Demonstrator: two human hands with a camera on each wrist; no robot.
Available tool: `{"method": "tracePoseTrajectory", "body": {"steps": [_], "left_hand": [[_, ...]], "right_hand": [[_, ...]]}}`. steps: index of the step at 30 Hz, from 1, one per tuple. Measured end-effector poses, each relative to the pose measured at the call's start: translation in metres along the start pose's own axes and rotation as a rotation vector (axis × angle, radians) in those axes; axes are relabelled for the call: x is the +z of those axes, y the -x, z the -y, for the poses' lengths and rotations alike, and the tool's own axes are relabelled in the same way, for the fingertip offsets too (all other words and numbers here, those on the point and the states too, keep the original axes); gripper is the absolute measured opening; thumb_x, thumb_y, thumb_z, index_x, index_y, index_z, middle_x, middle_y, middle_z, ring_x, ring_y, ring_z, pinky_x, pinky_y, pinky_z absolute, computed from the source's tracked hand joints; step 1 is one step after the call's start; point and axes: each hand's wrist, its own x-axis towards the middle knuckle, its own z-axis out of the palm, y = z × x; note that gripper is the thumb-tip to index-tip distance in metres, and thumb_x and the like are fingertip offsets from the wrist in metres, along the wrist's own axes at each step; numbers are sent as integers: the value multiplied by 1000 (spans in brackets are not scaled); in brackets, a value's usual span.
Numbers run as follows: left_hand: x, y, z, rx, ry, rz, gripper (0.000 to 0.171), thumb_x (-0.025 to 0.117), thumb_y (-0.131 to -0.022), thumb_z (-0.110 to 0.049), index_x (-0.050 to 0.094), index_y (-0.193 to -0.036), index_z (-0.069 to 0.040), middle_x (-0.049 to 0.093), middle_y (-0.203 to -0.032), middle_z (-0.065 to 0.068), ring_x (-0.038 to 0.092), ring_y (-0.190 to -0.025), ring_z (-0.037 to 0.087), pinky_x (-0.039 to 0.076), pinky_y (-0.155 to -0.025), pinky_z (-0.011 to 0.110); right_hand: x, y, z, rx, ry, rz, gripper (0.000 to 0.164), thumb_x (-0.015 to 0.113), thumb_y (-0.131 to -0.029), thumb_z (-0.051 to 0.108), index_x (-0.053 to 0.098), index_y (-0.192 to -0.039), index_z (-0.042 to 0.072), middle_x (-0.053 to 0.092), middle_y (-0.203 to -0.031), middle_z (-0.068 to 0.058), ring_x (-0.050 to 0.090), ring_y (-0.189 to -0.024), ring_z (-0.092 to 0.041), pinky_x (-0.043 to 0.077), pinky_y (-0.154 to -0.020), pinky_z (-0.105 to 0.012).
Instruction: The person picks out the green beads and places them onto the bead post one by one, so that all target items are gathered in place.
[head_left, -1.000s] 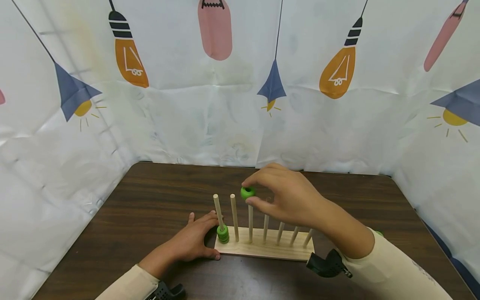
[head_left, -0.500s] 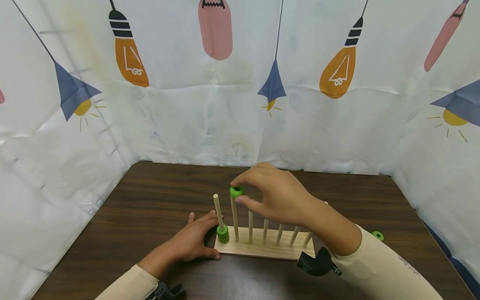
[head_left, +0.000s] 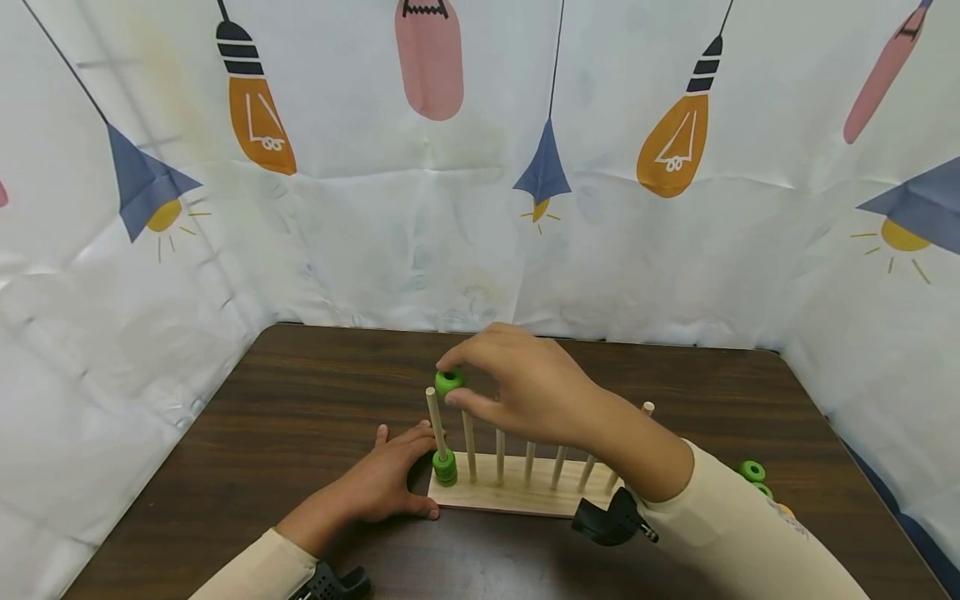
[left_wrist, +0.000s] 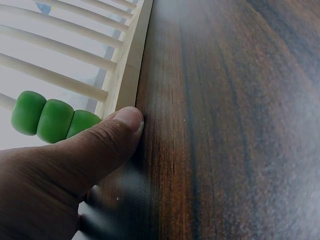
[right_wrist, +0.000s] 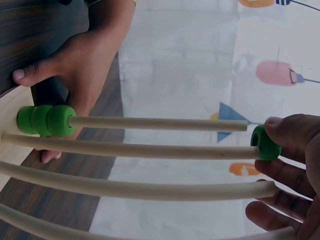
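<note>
A wooden peg board [head_left: 525,497] with a row of upright pegs stands on the table. Three green beads [left_wrist: 55,120] are stacked at the bottom of its leftmost peg [right_wrist: 160,124]. My left hand [head_left: 386,479] holds the board's left end, thumb along the front edge and fingers behind. Between thumb and fingertips, my right hand [head_left: 532,387] pinches another green bead [head_left: 449,382], its hole facing up. This bead is at the height of the peg tops, just right of the leftmost peg's tip, and overlaps the second peg's tip in the right wrist view.
Beyond the right forearm, green beads [head_left: 752,472] and a partly hidden orange one [head_left: 786,509] lie on the dark wooden table [head_left: 337,375]. A white printed curtain [head_left: 465,250] surrounds the table's back and sides. The right forearm covers part of the board's right end.
My right hand has moved left along the peg tops with the green bead, from above the third peg to near the leftmost. More loose beads show at right. The left hand stays put.
</note>
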Motion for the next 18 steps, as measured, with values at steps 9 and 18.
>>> {"method": "tracePoseTrajectory", "body": {"steps": [9,18], "left_hand": [[-1,-1,0,-14,8,11,81,94,-73,-40,58,-141,-14,44,-158,11,25,-152,37,1,-106,82],[1,-3,4,-21,-5,18,84,92,-73,-46,57,-143,-17,40,-160,10,24,-152,36,1,-107,82]], "right_hand": [[5,-11,6,4,-1,33,27,73,-97,32,71,-123,25,68,-116,15,59,-112,-7,52,-70,-28],[7,-15,7,16,2,77,26,72,-98,31,71,-124,25,68,-117,15,59,-107,-7,50,-65,-26]]}}
